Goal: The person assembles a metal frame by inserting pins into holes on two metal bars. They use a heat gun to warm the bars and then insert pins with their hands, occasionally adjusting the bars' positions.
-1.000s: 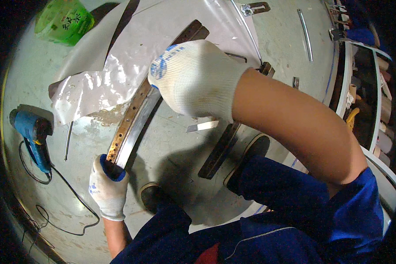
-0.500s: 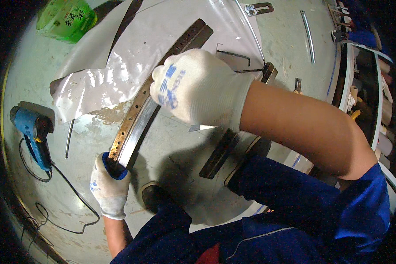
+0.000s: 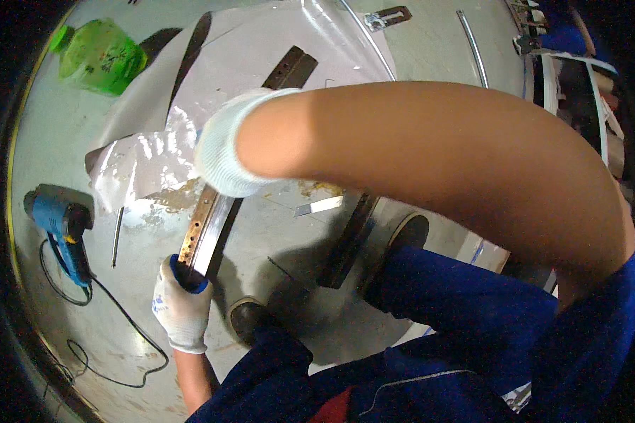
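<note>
A curved metal bar [image 3: 207, 229] with a row of holes along its edge slants up from the lower left. My left hand [image 3: 183, 314], in a white glove with blue at the fingers, is closed around its near end. My right hand [image 3: 226, 151] is over the middle of the bar and hides that stretch. Only the glove's back and cuff show there, so its fingers are hidden and I cannot tell what they grip. Beyond the glove the bar's dark far end [image 3: 291, 67] lies over a pale plastic sheet [image 3: 243, 49].
A blue heat gun [image 3: 58, 218] with a looped cord lies at left, near a thin rod [image 3: 116, 236]. Behind it is a green plastic jug [image 3: 104, 60]. A flat blade [image 3: 321, 206] and a dark bar [image 3: 349, 243] lie by my shoes. Shelving [image 3: 591, 81] stands at right.
My right hand has moved left along the bar, and its forearm now stretches across the middle of the view. My left hand keeps its hold on the near end.
</note>
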`<state>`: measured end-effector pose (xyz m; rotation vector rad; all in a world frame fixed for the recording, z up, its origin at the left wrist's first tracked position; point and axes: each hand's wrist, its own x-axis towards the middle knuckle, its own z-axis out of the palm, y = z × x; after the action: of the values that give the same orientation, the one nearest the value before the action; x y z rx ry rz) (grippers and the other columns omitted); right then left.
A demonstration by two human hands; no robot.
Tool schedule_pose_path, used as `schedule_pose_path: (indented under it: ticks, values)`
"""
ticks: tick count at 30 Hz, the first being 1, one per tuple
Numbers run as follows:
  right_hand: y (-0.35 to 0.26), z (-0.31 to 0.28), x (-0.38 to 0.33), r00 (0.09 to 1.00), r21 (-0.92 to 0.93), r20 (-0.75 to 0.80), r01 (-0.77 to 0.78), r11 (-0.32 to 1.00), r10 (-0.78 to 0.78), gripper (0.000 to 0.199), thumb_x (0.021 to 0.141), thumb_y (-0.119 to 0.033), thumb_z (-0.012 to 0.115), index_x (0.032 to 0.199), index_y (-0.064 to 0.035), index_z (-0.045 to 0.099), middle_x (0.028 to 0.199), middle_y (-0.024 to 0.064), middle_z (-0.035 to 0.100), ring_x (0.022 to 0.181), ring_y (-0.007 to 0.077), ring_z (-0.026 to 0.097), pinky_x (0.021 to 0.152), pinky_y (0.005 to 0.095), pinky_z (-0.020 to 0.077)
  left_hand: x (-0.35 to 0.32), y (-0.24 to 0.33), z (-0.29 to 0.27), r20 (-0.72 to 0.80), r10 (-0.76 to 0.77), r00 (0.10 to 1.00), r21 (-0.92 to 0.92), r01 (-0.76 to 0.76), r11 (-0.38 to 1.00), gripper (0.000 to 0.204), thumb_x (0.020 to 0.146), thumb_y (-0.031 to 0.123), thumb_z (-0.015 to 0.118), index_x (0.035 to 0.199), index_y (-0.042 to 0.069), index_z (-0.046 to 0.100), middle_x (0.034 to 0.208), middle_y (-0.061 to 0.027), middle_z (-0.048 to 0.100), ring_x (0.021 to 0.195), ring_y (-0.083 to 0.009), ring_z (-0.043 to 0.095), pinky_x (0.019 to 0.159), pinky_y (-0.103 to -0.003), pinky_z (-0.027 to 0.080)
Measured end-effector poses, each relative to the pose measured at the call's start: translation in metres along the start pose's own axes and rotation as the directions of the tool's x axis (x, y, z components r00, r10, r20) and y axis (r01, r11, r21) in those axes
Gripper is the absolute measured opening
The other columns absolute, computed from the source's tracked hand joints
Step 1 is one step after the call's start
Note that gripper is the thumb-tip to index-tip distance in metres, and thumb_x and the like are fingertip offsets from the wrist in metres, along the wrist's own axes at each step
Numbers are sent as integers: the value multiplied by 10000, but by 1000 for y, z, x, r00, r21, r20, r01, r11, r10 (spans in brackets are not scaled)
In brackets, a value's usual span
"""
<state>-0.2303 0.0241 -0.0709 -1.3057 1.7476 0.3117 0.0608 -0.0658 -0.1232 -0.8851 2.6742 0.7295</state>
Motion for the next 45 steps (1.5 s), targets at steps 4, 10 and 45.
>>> schedule_pose_path:
  ticks: [4, 10, 45]
  values:
    - [7, -8, -79, 991, -195, -103, -109, 975, 90, 212, 833, -144, 675, 995, -56, 781, 985, 178, 762, 896, 340, 747, 777, 452, 601, 13, 16, 9, -20, 109, 994, -56, -110, 992, 498, 725, 117, 792, 1189, 65, 620, 964, -166, 692, 904, -377, 685, 795, -448, 540]
    - [36, 48, -66, 823, -323, -535, 10, 946, -192, 196, 773, -152, 661, 947, -80, 714, 893, 122, 705, 751, 282, 711, 665, 415, 584, 3, 1, -3, 21, 7, 1000, -11, -7, 1000, 526, 724, 133, 798, 1213, 61, 619, 1008, -187, 706, 936, -393, 688, 815, -461, 544]
    - [29, 64, -37, 734, -205, -613, 210, 956, -293, 185, 872, -136, 622, 1002, -40, 712, 927, 149, 713, 819, 305, 720, 721, 410, 591, 2, 1, -3, 50, -65, 997, 8, 65, 998, 605, 695, 129, 832, 1253, 58, 610, 1042, -192, 701, 979, -393, 684, 855, -455, 540]
